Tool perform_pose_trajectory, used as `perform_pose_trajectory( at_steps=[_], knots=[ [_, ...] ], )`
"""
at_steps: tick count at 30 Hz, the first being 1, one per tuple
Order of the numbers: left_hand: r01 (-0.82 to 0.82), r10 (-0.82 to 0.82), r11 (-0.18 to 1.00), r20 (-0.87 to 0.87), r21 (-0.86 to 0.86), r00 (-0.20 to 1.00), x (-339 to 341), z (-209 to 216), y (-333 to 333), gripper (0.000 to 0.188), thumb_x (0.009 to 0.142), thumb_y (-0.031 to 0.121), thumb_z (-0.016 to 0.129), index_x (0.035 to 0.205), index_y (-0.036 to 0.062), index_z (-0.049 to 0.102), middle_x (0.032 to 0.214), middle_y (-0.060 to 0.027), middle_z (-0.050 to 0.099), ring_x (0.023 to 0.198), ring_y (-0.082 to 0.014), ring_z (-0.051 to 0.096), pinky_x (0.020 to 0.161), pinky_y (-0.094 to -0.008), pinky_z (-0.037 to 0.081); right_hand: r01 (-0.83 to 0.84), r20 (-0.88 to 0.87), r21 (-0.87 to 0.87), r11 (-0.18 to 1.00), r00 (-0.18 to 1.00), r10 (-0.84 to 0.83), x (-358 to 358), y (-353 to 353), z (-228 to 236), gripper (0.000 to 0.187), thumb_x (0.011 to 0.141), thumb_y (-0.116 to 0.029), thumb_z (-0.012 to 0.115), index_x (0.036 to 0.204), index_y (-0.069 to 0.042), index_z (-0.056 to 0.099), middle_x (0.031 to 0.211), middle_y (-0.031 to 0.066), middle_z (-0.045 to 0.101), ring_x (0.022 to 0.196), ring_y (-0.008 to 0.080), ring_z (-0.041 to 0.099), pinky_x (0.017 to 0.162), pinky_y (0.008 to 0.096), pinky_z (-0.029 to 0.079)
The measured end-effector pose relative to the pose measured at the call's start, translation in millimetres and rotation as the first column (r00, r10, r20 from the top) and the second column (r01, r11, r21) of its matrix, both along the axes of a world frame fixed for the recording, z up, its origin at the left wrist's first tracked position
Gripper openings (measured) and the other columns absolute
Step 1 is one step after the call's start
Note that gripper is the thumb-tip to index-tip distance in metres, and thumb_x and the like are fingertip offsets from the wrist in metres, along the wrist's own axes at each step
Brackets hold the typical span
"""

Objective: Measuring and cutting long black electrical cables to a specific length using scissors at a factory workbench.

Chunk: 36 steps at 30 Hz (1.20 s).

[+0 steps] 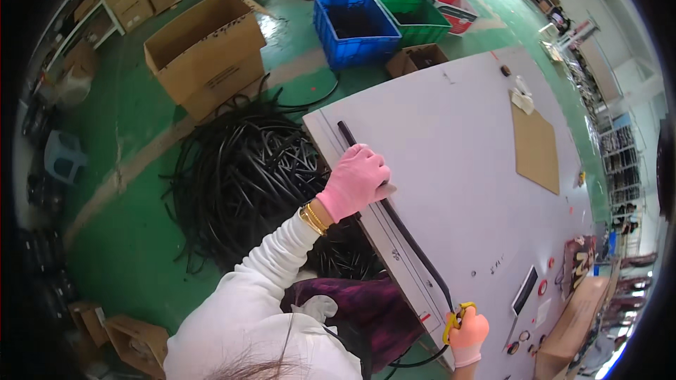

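Observation:
A long black rubber-like strip lies along the near left edge of the pale table. My left hand, in a pink glove, is closed over it, with one end sticking out beyond the fist. Farther down, my right hand, in a pink-orange glove, grips yellow-handled scissors right at the strip. Their blades are hard to make out there. Beside the scissors, a black length bends over the table edge and hangs below. Lines and small marks are drawn along this edge.
A big heap of black strips lies on the floor left of the table. Beyond it stand an open carton, a blue crate and a green crate. A cardboard sheet and tape rolls lie on the table's right.

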<state>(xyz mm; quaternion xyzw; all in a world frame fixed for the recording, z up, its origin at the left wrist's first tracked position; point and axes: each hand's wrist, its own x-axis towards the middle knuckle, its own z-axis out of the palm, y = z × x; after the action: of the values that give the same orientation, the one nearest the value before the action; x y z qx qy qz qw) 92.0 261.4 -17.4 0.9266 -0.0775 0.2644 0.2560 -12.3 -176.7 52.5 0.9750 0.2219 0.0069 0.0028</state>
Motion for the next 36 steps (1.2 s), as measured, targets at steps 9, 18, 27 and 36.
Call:
perform_pose_trajectory(
  at_steps=[9, 18, 27, 36],
  knots=[
    [-0.034, 0.041, 0.998, -0.149, 0.044, 0.988, 12, 8, 52, 0.037, 0.082, 0.048, 0.073, 0.069, 0.0138, 0.069, 0.081, -0.0027, 0.062, 0.092, -0.0252, 0.059, 0.095, -0.0416, 0.041, -0.153, -0.081, 0.181, 0.972, 0.982, 0.169, 24, 42, -16, 0.034, 0.063, -0.015, 0.084, 0.073, -0.008, 0.052, 0.059, 0.0082, 0.052, 0.054, 0.0342, 0.05, 0.057, 0.0436, 0.039],
    [-0.013, 0.014, 1.0, -0.077, 0.011, 0.997, 14, 3, 60, 0.033, 0.08, 0.042, 0.072, 0.065, 0.0121, 0.07, 0.073, -0.0025, 0.061, 0.088, -0.0256, 0.06, 0.093, -0.0405, 0.041, -0.122, -0.251, 0.148, 0.981, 0.955, 0.157, 21, 28, -22, 0.034, 0.068, -0.014, 0.081, 0.094, -0.009, 0.059, 0.078, 0.0099, 0.061, 0.072, 0.0362, 0.058, 0.066, 0.0461, 0.047],
    [0.033, -0.033, 0.999, -0.076, 0.006, 0.997, 15, 1, 68, 0.033, 0.077, 0.039, 0.073, 0.057, 0.0146, 0.065, 0.07, -0.0014, 0.06, 0.086, -0.0246, 0.061, 0.091, -0.0398, 0.042, -0.121, -0.255, 0.148, 0.982, 0.954, 0.156, 18, 30, -23, 0.037, 0.068, -0.015, 0.082, 0.096, -0.009, 0.058, 0.079, 0.0113, 0.061, 0.074, 0.0367, 0.058, 0.067, 0.0469, 0.046],
    [0.048, -0.049, 0.999, -0.046, -0.021, 0.998, 15, 0, 69, 0.032, 0.075, 0.036, 0.074, 0.055, 0.0147, 0.061, 0.068, -0.0011, 0.058, 0.084, -0.0251, 0.06, 0.088, -0.0398, 0.042, -0.08, -0.259, 0.134, 0.988, 0.959, 0.113, 19, 40, -18, 0.034, 0.064, -0.015, 0.081, 0.092, -0.007, 0.063, 0.077, 0.0105, 0.061, 0.071, 0.0365, 0.058, 0.064, 0.0456, 0.046]
  ],
)
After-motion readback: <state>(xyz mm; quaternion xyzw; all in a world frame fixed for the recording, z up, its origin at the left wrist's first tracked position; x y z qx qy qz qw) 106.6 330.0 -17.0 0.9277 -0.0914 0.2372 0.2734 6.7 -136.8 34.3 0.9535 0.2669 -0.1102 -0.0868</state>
